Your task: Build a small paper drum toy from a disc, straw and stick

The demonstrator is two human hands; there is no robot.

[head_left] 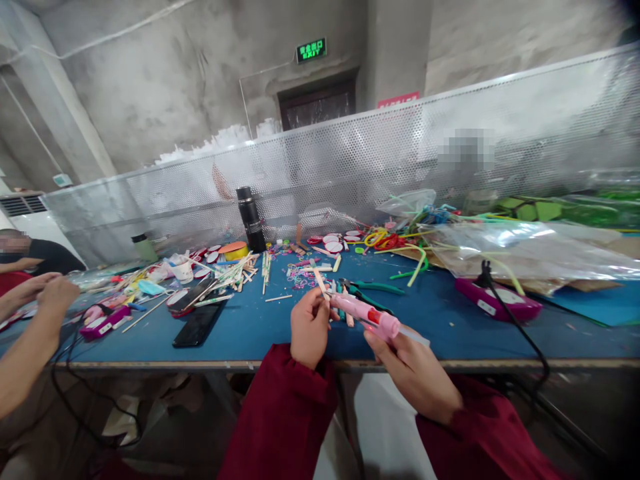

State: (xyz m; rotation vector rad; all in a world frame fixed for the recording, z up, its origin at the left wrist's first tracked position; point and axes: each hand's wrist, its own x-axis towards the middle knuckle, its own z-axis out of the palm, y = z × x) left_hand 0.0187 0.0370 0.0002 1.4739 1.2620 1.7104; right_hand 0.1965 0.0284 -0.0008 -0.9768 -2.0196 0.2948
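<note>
My right hand grips a pink glue gun over the front edge of the blue table. Its nozzle points left toward my left hand. My left hand is closed in a pinch on a thin wooden stick that rises from the fingers, right at the glue gun's tip. Both of my sleeves are dark red. Green-handled pliers lie on the table just beyond my hands.
A black phone lies left of my hands among scattered wooden sticks, and a black bottle stands behind. A purple device with a black cable and plastic bags sit right. Another person's hands work at far left. A perforated metal screen backs the table.
</note>
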